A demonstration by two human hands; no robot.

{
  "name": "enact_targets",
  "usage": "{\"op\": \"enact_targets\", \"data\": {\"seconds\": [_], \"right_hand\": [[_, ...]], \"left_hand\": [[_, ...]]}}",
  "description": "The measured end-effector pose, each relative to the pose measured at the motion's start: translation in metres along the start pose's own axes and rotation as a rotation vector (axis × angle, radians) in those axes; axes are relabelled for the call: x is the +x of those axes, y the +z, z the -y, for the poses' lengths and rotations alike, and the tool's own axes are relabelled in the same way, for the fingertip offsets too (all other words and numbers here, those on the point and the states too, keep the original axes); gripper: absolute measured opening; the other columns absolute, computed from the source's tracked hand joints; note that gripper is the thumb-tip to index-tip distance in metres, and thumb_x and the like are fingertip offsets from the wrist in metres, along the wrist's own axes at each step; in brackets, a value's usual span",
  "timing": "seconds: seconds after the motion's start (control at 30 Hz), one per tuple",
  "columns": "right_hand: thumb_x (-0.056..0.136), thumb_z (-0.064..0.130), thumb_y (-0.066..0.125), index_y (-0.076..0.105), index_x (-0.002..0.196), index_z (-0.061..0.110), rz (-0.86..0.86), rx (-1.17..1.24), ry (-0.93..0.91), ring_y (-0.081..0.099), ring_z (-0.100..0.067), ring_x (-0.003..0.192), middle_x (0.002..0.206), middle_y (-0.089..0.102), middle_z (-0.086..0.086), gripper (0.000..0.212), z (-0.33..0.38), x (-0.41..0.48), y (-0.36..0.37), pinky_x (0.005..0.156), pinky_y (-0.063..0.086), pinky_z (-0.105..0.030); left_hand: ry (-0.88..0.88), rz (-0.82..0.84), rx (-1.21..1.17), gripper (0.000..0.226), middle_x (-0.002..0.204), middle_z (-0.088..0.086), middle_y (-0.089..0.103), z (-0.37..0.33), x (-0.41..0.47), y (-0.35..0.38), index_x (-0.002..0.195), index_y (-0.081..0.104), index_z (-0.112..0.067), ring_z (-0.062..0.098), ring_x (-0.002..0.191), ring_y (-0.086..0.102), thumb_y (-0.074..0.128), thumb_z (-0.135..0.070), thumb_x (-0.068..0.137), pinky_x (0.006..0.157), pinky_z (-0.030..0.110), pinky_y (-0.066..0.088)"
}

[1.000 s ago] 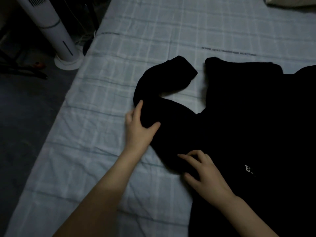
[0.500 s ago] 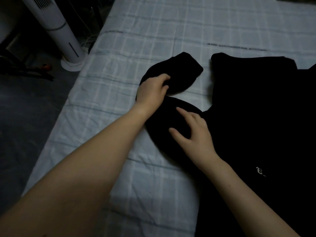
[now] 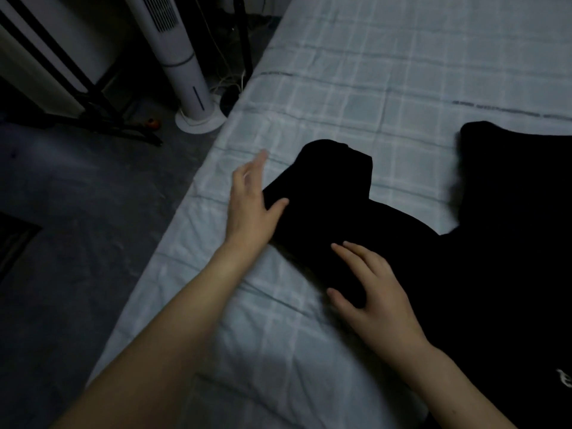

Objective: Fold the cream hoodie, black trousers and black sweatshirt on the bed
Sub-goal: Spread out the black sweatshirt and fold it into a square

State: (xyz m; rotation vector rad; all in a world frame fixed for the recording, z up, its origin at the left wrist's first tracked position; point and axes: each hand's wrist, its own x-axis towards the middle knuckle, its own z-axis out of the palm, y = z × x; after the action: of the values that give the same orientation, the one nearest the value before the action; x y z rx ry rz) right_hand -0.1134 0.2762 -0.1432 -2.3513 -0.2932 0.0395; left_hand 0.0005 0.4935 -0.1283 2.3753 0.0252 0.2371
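Note:
A black sweatshirt (image 3: 483, 243) lies spread on the bed (image 3: 356, 88), its body filling the right side with a small white logo near the right edge. One sleeve (image 3: 331, 187) reaches left and bends back toward the middle, its cuff end pointing away from me. My left hand (image 3: 250, 202) lies flat against the sleeve's left edge, fingers stretched out and apart, thumb on the cloth. My right hand (image 3: 374, 292) rests flat on the sleeve near the shoulder, fingers spread. Neither hand grips the fabric. No cream hoodie or black trousers are in view.
The bed has a pale blue checked sheet; its left edge runs diagonally from top centre to bottom left. Beside it on the dark floor stand a white tower fan (image 3: 182, 66), a black stand's legs (image 3: 102, 113) and some cables (image 3: 229, 85).
My left hand let go of the sleeve's cuff end and drew back to the sleeve's left edge, now flat. The sleeve's curl has straightened. My right hand stays pressed on the sleeve. The camera swung left.

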Motion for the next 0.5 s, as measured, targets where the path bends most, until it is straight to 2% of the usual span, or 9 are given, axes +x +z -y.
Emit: {"op": "enact_targets", "data": {"seconds": [0.07, 0.1, 0.17, 0.23, 0.3, 0.37, 0.43, 0.5], "right_hand": [[0.081, 0.019, 0.075, 0.051, 0.142, 0.024, -0.012, 0.033, -0.016, 0.044, -0.010, 0.132, 0.140, 0.052, 0.006, 0.065, 0.003, 0.009, 0.007, 0.110, 0.024, -0.011], [0.081, 0.014, 0.074, 0.053, 0.140, 0.023, -0.015, 0.063, -0.021, 0.046, -0.009, 0.131, 0.139, 0.054, 0.006, 0.064, 0.004, 0.012, 0.010, 0.111, 0.026, -0.012], [0.083, 0.005, 0.070, 0.057, 0.137, 0.021, -0.005, 0.144, -0.027, 0.049, -0.006, 0.130, 0.136, 0.057, 0.007, 0.058, 0.006, 0.015, 0.016, 0.111, 0.031, -0.015], [0.086, 0.001, 0.067, 0.061, 0.132, 0.021, -0.007, 0.206, -0.020, 0.052, -0.004, 0.128, 0.131, 0.060, 0.013, 0.051, 0.009, 0.014, 0.021, 0.110, 0.034, -0.016], [0.089, 0.001, 0.066, 0.066, 0.127, 0.023, -0.038, 0.215, -0.006, 0.051, -0.001, 0.126, 0.124, 0.058, 0.027, 0.044, 0.011, 0.014, 0.024, 0.109, 0.033, -0.012], [0.091, 0.003, 0.065, 0.069, 0.123, 0.025, -0.049, 0.217, 0.006, 0.049, 0.004, 0.125, 0.118, 0.051, 0.041, 0.039, 0.012, 0.014, 0.025, 0.107, 0.030, -0.007], [0.091, 0.004, 0.065, 0.070, 0.122, 0.026, -0.041, 0.208, 0.017, 0.047, 0.007, 0.125, 0.116, 0.049, 0.043, 0.038, 0.013, 0.015, 0.026, 0.106, 0.028, -0.004], [0.091, 0.003, 0.065, 0.070, 0.121, 0.026, -0.043, 0.203, 0.033, 0.046, 0.007, 0.124, 0.116, 0.049, 0.042, 0.038, 0.012, 0.015, 0.028, 0.106, 0.027, -0.004]], "left_hand": [[0.378, 0.088, 0.301, 0.073, 0.147, 0.018, 0.036, -0.010, 0.019, 0.005, 0.147, 0.040, -0.025, 0.033, 0.134, 0.039, 0.073, -0.021, 0.082, 0.112, 0.045, 0.034], [0.523, 0.158, 0.410, 0.064, 0.146, 0.017, 0.040, -0.016, 0.030, 0.009, 0.143, 0.046, -0.022, 0.034, 0.133, 0.041, 0.070, -0.021, 0.083, 0.111, 0.044, 0.033], [0.670, 0.332, 0.565, 0.039, 0.139, 0.010, 0.052, -0.025, 0.046, 0.018, 0.130, 0.058, -0.014, 0.028, 0.128, 0.048, 0.060, -0.023, 0.092, 0.105, 0.040, 0.037], [0.586, 0.380, 0.558, 0.027, 0.124, 0.005, 0.064, -0.028, 0.057, 0.019, 0.118, 0.065, -0.014, 0.025, 0.116, 0.057, 0.051, -0.026, 0.098, 0.092, 0.041, 0.044], [0.411, 0.236, 0.402, 0.023, 0.111, 0.005, 0.070, -0.022, 0.068, 0.009, 0.109, 0.069, -0.015, 0.026, 0.105, 0.063, 0.052, -0.026, 0.098, 0.084, 0.042, 0.047], [0.321, 0.117, 0.299, 0.021, 0.105, 0.005, 0.072, -0.010, 0.076, -0.003, 0.105, 0.071, -0.016, 0.026, 0.101, 0.065, 0.056, -0.027, 0.095, 0.084, 0.042, 0.048], [0.374, 0.205, 0.269, 0.025, 0.108, 0.006, 0.070, -0.003, 0.073, -0.010, 0.111, 0.069, -0.014, 0.026, 0.104, 0.063, 0.064, -0.029, 0.091, 0.089, 0.042, 0.047], [0.486, 0.333, 0.245, 0.042, 0.120, 0.009, 0.064, 0.000, 0.061, -0.007, 0.123, 0.064, -0.010, 0.026, 0.113, 0.058, 0.071, -0.029, 0.086, 0.097, 0.040, 0.045]]}}
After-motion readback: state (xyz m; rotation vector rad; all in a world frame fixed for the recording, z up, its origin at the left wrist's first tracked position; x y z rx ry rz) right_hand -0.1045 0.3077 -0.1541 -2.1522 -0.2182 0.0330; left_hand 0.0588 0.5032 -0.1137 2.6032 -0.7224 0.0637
